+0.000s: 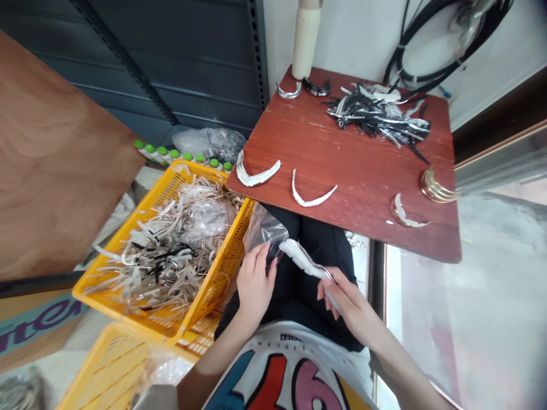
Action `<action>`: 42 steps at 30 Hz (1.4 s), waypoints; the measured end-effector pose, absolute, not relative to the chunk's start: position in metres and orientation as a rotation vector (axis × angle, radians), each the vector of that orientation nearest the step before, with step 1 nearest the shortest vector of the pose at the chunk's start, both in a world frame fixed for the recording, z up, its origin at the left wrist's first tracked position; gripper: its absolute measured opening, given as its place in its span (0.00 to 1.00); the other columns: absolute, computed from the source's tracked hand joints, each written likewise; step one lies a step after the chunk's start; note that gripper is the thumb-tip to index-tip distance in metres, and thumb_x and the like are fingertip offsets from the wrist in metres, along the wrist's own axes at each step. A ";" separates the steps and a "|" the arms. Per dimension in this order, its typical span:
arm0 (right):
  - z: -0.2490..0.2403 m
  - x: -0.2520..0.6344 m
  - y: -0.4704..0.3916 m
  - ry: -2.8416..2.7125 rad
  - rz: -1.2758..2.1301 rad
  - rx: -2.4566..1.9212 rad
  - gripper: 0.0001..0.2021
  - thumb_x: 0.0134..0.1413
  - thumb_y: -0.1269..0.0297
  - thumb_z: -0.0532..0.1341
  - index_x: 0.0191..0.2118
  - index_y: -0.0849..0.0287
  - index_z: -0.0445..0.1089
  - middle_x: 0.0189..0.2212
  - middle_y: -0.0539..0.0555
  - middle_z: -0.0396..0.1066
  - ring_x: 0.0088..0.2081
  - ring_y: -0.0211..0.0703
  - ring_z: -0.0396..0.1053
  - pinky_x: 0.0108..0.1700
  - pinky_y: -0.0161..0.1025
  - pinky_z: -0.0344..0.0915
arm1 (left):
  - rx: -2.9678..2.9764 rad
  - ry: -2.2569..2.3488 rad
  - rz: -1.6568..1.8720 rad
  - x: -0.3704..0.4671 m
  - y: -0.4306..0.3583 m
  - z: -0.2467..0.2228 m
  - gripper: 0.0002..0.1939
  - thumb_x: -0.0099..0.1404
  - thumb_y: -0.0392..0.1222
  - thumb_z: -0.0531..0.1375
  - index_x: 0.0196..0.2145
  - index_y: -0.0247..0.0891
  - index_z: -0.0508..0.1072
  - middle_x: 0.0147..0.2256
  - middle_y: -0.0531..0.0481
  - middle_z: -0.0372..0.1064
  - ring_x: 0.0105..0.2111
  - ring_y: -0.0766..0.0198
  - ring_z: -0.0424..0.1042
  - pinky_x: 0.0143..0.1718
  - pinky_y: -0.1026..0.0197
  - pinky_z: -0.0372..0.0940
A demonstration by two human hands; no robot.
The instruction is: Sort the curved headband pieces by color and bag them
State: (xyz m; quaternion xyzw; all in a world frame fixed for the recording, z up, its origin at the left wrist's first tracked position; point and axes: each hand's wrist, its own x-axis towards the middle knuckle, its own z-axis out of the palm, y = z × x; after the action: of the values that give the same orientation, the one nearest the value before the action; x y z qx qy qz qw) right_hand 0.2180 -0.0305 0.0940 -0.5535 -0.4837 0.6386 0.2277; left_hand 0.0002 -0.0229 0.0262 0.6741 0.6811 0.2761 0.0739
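Observation:
Above my lap, my right hand [348, 299] is closed around the lower end of a curved strip bundle [303, 259], white on one face with a shiny dark edge. The bundle's upper tip points left, close to a clear plastic bag [267, 225]. My left hand [256, 282] grips that bag by its lower part, fingers bent around it; something dark shows at the fingertips, too unclear to name. On the table's near edge lie a stack of white curved strips [255, 175] and a single white curved strip [311, 200].
A yellow crate [192, 330] full of loose strips and plastic stands left of the red-brown table [294, 136]. On the table are a black and silver strip pile [380, 117], gold curved pieces [436, 188] and a pale bottle [306, 42]. Green-capped bottles [174, 155] line up behind the crate.

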 end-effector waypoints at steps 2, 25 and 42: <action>0.091 0.220 -0.038 -1.316 1.784 -1.537 0.19 0.67 0.47 0.48 0.45 0.55 0.68 0.30 0.51 0.68 0.23 0.36 0.62 0.25 0.35 0.62 | 2.013 2.042 0.814 0.001 -0.023 0.028 0.23 0.69 0.40 0.56 0.61 0.40 0.62 0.53 0.41 0.67 0.53 0.54 0.68 0.54 0.52 0.65; 0.066 0.159 -0.015 -1.026 1.570 -1.354 0.16 0.60 0.54 0.59 0.50 0.54 0.63 0.49 0.56 0.71 0.46 0.43 0.72 0.43 0.39 0.74 | 2.120 1.482 0.516 0.021 -0.044 0.069 0.39 0.63 0.27 0.49 0.69 0.40 0.43 0.65 0.37 0.52 0.62 0.51 0.59 0.59 0.47 0.63; 0.078 0.168 -0.004 -0.758 2.011 -1.244 0.28 0.51 0.56 0.67 0.59 0.49 0.66 0.62 0.53 0.63 0.63 0.50 0.60 0.64 0.53 0.57 | 1.897 1.413 0.534 0.004 -0.027 0.092 0.41 0.60 0.28 0.52 0.69 0.42 0.45 0.66 0.37 0.48 0.58 0.52 0.66 0.58 0.50 0.65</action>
State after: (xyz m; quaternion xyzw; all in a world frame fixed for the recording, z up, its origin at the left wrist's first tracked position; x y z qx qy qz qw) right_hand 0.1678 -0.0041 0.0777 -0.4740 -0.2889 0.7664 0.3232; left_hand 0.0037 -0.0268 0.0924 0.7328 0.5455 0.2062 0.3507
